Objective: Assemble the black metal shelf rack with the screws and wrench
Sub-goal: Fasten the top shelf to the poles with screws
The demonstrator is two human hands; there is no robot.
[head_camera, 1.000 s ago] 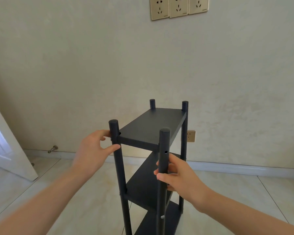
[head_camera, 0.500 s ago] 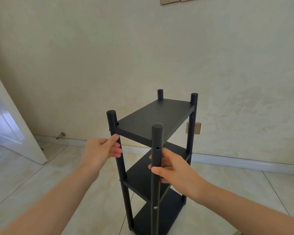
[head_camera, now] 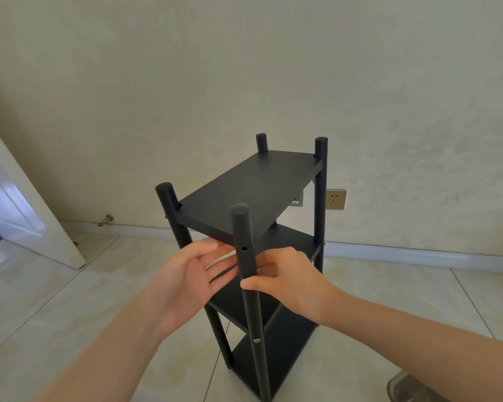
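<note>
Black metal rack [head_camera: 253,192] upright on tiled floor [head_camera: 70,300], right hand [head_camera: 288,282] gripping front post [head_camera: 241,227], left hand [head_camera: 186,282] flat and empty beside it

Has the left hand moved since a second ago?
Yes. The left hand left the near-left post and moved right, now open beside the front post the right hand grips.

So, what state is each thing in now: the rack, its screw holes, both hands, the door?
shelf rack: upright on the floor, three shelves on.
upper screw hole: empty.
lower screw: in place.
left hand: open, beside the front post.
right hand: grips the front post.
door: open.
</note>
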